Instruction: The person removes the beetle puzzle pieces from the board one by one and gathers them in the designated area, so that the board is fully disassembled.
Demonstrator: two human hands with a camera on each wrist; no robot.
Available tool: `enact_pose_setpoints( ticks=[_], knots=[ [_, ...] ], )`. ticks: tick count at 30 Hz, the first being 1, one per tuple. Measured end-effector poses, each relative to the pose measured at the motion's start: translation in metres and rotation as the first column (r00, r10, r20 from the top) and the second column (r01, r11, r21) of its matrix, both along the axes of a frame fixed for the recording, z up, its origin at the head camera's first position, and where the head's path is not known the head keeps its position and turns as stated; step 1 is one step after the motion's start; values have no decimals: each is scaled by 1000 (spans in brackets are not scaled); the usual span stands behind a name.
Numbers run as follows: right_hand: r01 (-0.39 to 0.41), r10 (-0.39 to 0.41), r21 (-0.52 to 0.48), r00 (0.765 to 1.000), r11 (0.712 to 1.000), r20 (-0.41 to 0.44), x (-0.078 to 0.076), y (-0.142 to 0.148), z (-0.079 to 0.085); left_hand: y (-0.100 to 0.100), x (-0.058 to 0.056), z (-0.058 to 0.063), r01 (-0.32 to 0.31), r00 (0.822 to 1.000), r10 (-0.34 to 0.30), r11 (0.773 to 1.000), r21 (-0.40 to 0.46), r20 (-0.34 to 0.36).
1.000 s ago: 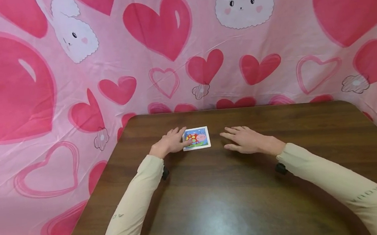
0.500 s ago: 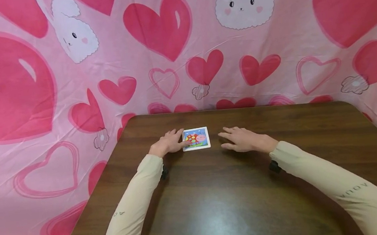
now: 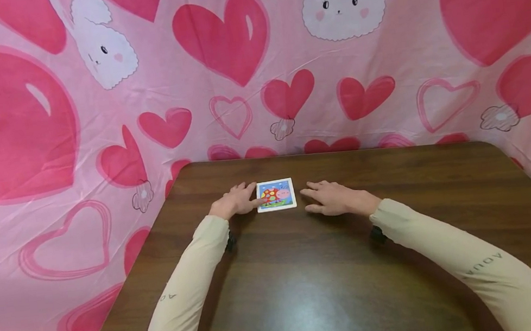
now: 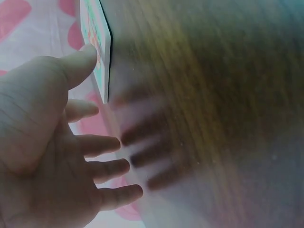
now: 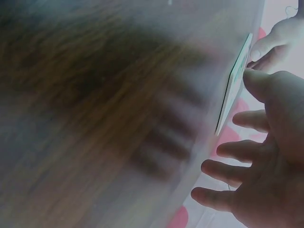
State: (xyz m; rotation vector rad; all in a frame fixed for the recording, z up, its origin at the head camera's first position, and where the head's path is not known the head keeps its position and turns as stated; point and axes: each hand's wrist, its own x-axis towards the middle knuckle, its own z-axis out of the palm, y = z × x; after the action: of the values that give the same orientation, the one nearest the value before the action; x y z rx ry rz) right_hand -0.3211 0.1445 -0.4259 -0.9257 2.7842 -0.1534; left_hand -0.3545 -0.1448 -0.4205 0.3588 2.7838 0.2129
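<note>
A small square picture board [image 3: 277, 194] with a white border and a red ladybug on blue lies flat on the table. My left hand [image 3: 236, 200] is at its left side, thumb over the left edge and the other fingers extended. In the left wrist view that thumb [image 4: 83, 64] lies against the board's face [image 4: 106, 71]; the remaining fingers hang spread below. My right hand [image 3: 335, 197] hovers just right of the board, fingers extended, with a small gap. The right wrist view shows the board [image 5: 233, 85] edge-on beyond the right thumb [image 5: 256, 83], holding nothing.
The brown wooden table [image 3: 316, 269] extends around the board on all sides. Behind it and to the left hangs a pink cloth [image 3: 252, 52] with hearts and rabbits, meeting the table's far edge.
My right hand has moved left, closer to the board. The left hand has shifted very slightly left, its thumb still over the edge. The board appears to stay in place.
</note>
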Motion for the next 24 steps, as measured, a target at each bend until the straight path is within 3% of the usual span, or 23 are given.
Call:
enact_pose_setpoints(
  ticks=[6,13,24],
  knots=[
    [4,-4,1,1000,1000,5,0,-5,-1,-2,2,1,-22,999,22,1000,-5,23],
    [-13,12,37,1000,999,27,3,-10,-7,0,2,0,-5,1000,7,999,-54,31],
    [-11,8,56,999,998,37,4,-15,-4,1,2,0,-8,999,10,998,-56,31]
  ],
)
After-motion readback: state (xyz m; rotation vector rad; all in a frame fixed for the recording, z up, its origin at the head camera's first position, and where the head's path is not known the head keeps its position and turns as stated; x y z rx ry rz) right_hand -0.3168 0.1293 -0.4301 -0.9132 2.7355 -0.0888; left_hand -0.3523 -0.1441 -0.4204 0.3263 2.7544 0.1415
